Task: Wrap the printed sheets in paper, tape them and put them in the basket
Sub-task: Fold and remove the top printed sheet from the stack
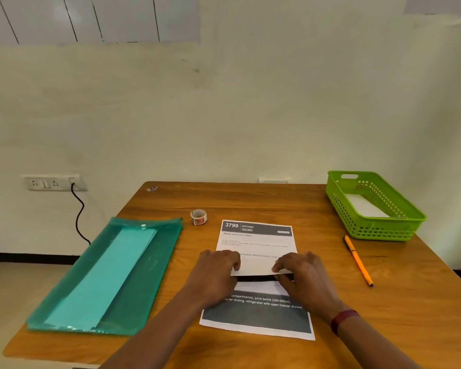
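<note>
The printed sheets (256, 241) lie in the middle of the wooden table, headed "3799 KITCHEN". A second printed part with a dark block (258, 318) lies nearer to me. Between them a white paper edge is lifted from the table. My left hand (218, 272) pinches that edge on the left, and my right hand (301, 275) pinches it on the right. A small tape roll (198, 217) stands just behind the sheets to the left. The green basket (383, 230) sits at the far right corner with a white packet (365, 206) in it.
A teal plastic folder (155, 262) holding light paper (104, 275) lies at the table's left edge, partly overhanging. An orange pen (358, 261) lies right of the sheets. A wall socket with a black cable (77, 209) is at the left.
</note>
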`<state>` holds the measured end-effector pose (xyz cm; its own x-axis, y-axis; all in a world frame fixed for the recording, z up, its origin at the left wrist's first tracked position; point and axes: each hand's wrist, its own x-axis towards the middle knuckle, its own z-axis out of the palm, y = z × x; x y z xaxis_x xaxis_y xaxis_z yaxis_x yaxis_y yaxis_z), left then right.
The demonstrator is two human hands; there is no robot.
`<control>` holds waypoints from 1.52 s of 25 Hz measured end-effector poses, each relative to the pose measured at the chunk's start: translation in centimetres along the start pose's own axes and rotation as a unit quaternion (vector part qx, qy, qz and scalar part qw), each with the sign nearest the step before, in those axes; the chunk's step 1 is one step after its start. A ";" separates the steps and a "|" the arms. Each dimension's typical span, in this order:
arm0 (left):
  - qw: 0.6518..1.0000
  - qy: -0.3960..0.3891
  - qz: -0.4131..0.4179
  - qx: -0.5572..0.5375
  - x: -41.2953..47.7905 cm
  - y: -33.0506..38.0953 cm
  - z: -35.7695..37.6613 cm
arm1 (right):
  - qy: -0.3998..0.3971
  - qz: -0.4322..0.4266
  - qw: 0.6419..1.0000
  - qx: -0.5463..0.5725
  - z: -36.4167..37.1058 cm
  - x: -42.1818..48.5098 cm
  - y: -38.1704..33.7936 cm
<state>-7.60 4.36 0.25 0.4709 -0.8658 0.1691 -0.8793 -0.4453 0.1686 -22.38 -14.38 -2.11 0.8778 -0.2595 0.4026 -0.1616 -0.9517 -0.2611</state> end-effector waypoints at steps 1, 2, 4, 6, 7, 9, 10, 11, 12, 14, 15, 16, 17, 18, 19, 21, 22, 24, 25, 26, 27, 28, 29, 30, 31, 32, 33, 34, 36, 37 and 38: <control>1.000 -0.012 -0.001 -0.005 -0.3 0.2 0.3 | -0.017 0.008 1.000 0.009 0.2 -0.3 -0.1; 0.999 -0.028 -0.008 -0.017 -0.5 0.4 0.6 | -0.052 0.022 0.998 0.020 0.3 -0.6 -0.3; 0.996 -0.082 -0.023 -0.023 -1.0 0.3 1.6 | -0.155 0.050 0.987 0.008 0.8 -1.3 -0.6; 0.990 -0.141 -0.016 0.025 -1.6 0.5 2.8 | -0.217 0.038 0.975 -0.038 1.3 -1.9 -0.9; 0.987 -0.154 -0.010 0.049 -1.8 0.6 3.2 | -0.231 0.036 0.971 -0.055 1.5 -2.0 -1.2; 0.985 -0.153 -0.006 0.075 -1.8 0.9 3.6 | -0.245 0.042 0.966 -0.064 1.4 -1.8 -1.8; 0.986 -0.144 -0.002 0.084 -1.8 1.0 3.6 | -0.247 0.041 0.966 -0.061 1.4 -1.6 -2.3; 0.986 -0.136 0.006 0.091 -1.7 1.3 3.7 | -0.249 0.034 0.966 -0.058 1.6 -1.3 -2.9; 0.987 -0.130 0.017 0.094 -1.7 1.4 3.9 | -0.250 0.026 0.966 -0.053 1.8 -1.2 -3.5; 0.988 -0.125 0.030 0.083 -1.7 1.7 4.2 | -0.250 0.019 0.967 -0.043 2.4 -1.0 -4.7; 0.989 -0.127 0.028 0.071 -1.8 1.7 4.4 | -0.249 0.018 0.967 -0.043 2.7 -1.1 -5.0; 0.989 -0.130 0.023 0.061 -1.9 1.8 4.5 | -0.248 0.018 0.967 -0.046 2.9 -1.1 -5.2; 0.990 -0.131 0.016 0.058 -1.9 1.8 4.5 | -0.248 0.022 0.968 -0.045 3.0 -1.2 -5.2; 0.990 -0.131 0.006 0.060 -2.0 1.8 4.5 | -0.248 0.027 0.967 -0.044 2.9 -1.2 -5.0; 0.989 -0.132 -0.010 0.061 -2.0 1.9 4.5 | -0.247 0.035 0.967 -0.045 2.7 -1.2 -4.7; 0.988 -0.129 -0.060 0.053 -2.1 1.8 4.6 | -0.239 0.061 0.968 -0.054 2.2 -1.3 -3.9; 0.987 -0.127 -0.083 0.047 -2.2 1.7 4.7 | -0.233 0.078 0.967 -0.062 2.0 -1.4 -3.4; 0.985 -0.128 -0.106 0.046 -2.4 1.6 4.7 | -0.227 0.108 0.965 -0.074 1.4 -1.8 -2.6; 0.985 -0.128 -0.108 0.046 -2.4 1.5 4.7 | -0.228 0.114 0.964 -0.077 1.3 -1.9 -2.3; 0.985 -0.127 -0.108 0.045 -2.4 1.5 4.8 | -0.229 0.116 0.963 -0.079 1.2 -2.0 -2.2; 0.985 -0.124 -0.108 0.044 -2.4 1.5 4.8 | -0.228 0.116 0.963 -0.081 1.2 -2.1 -2.1; 0.986 -0.120 -0.108 0.043 -2.4 1.5 4.9 | -0.224 0.115 0.964 -0.082 1.3 -2.1 -2.1; 0.986 -0.117 -0.108 0.042 -2.4 1.5 5.0 | -0.221 0.115 0.965 -0.083 1.4 -2.1 -2.1; 0.987 -0.115 -0.109 0.040 -2.4 1.5 5.1 | -0.219 0.116 0.965 -0.083 1.5 -2.2 -2.1; 0.987 -0.111 -0.111 0.038 -2.4 1.5 5.2 | -0.218 0.116 0.965 -0.084 1.5 -2.2 -2.2; 0.987 -0.107 -0.114 0.037 -2.4 1.5 5.2 | -0.217 0.116 0.966 -0.083 1.4 -2.2 -2.2; 0.987 -0.103 -0.118 0.035 -2.5 1.6 5.1 | -0.220 0.117 0.965 -0.083 1.3 -2.2 -2.2; 0.987 -0.099 -0.121 0.031 -2.5 1.8 5.0 | -0.223 0.118 0.964 -0.081 1.2 -2.2 -2.2; 0.988 -0.091 -0.122 0.018 -2.6 2.7 4.9 | -0.226 0.127 0.963 -0.077 1.2 -2.1 -2.3; 0.988 -0.090 -0.125 0.010 -2.6 3.2 4.8 | -0.226 0.133 0.962 -0.075 1.3 -2.1 -2.4; 0.987 -0.088 -0.131 0.005 -2.6 3.7 4.8 | -0.225 0.137 0.962 -0.075 1.4 -2.1 -2.4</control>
<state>-12.40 3.90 -4.20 0.6632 -0.7467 -0.0511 -0.7304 -0.6606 0.1736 -23.18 -11.30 -3.51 0.8934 -0.4393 -0.0937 -0.4491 -0.8791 -0.1600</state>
